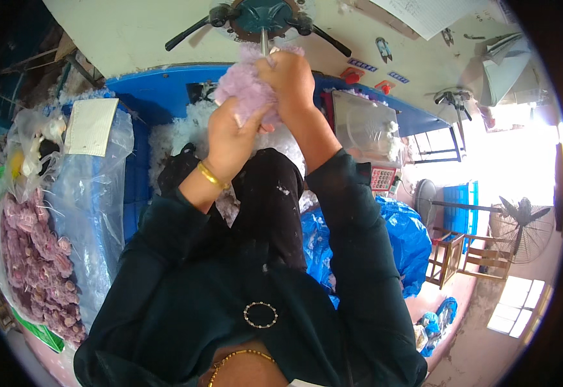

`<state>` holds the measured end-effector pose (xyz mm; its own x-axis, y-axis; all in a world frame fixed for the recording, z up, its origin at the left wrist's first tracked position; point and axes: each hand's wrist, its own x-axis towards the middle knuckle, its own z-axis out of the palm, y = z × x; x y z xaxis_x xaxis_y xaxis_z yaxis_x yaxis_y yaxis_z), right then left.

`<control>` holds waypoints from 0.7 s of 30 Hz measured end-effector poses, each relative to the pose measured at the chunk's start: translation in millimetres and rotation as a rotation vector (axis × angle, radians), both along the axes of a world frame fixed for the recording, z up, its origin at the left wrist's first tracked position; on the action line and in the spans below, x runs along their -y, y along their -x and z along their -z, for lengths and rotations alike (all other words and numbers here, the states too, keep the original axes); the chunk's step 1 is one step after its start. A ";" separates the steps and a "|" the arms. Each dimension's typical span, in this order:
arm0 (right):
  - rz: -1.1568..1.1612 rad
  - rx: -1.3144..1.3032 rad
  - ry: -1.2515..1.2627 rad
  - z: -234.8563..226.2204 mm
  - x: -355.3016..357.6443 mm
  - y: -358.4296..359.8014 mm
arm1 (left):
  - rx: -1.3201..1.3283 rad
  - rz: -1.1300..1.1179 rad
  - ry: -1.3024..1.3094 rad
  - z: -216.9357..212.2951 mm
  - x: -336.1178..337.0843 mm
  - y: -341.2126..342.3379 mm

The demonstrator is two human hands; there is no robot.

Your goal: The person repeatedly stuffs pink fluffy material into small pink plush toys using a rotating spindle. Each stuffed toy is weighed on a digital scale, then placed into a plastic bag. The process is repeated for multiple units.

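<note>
A fluffy lilac plush piece (241, 82) hangs at the thin metal nozzle (264, 42) of a machine set in the pale table. My right hand (288, 76) is closed on its upper right side, close to the nozzle. Lower down, my left hand (231, 137) grips the bottom of the plush, with its fingers wrapped round the edge. A small pale strip shows at the plush beside the left hand. The nozzle's tip is hidden by plush and fingers.
Two black handles (188, 33) flank the nozzle. Red buttons (353, 75) and small snips (383, 49) are on the table at right. White stuffing (197, 122) lies below. At left, a plastic bag holds several mauve plush pieces (36, 258). A blue bag (400, 238) and fan (520, 222) stand right.
</note>
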<state>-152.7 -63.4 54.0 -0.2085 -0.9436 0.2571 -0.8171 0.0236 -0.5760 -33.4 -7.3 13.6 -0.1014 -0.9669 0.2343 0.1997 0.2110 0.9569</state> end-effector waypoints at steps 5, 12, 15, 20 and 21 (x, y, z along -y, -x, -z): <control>0.008 -0.018 0.095 -0.5 3.6 -0.4 | 0.132 -0.043 0.035 0.8 22.4 -5.0; 0.005 0.055 0.127 2.7 -14.2 -2.6 | -0.226 0.179 -0.189 -8.5 -3.0 -13.6; -0.026 0.181 0.117 8.6 -27.9 -2.2 | -0.605 0.337 -0.384 9.4 -27.7 -20.3; -0.339 0.444 0.328 26.3 -30.3 13.9 | -0.729 0.552 -0.361 7.2 -25.7 -26.5; -0.356 0.460 0.317 28.1 -29.8 14.8 | -0.694 0.561 -0.361 8.6 -23.6 -26.9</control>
